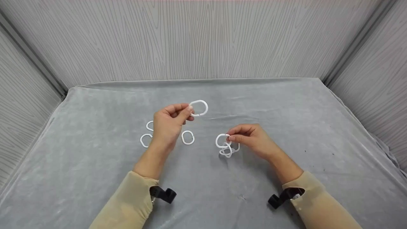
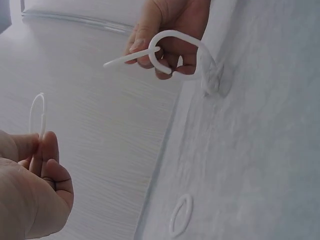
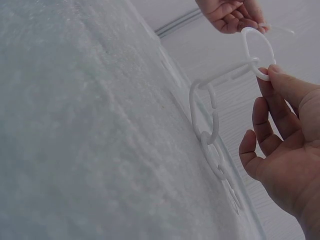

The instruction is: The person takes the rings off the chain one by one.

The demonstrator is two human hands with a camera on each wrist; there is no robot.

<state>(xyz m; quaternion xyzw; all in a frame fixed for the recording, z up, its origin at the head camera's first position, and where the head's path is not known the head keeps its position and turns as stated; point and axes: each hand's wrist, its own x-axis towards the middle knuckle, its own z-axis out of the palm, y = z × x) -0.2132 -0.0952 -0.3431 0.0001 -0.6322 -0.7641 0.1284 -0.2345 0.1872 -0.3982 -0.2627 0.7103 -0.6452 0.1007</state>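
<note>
My left hand (image 1: 165, 128) pinches a white oval plastic link (image 1: 207, 108) between thumb and fingertips, held up over the grey cloth. A small split shows in the link's lower side. Lower and to the right, my right hand (image 1: 256, 140) pinches the end link (image 1: 217, 141) of a short white chain. From that link the chain (image 3: 194, 107) hangs down in the right wrist view, its lower links reaching the cloth. The left hand's link and the chain are apart. In the left wrist view the left hand's link (image 2: 44, 107) appears nearly edge-on.
Loose white links lie on the grey cloth (image 1: 95, 152): one link (image 1: 182, 137) right of the left forearm, and two more, a nearer link (image 1: 141, 140) and a farther link (image 1: 147, 126), partly behind the left hand. Pale wood-grain panels (image 1: 197, 41) stand behind and at both sides.
</note>
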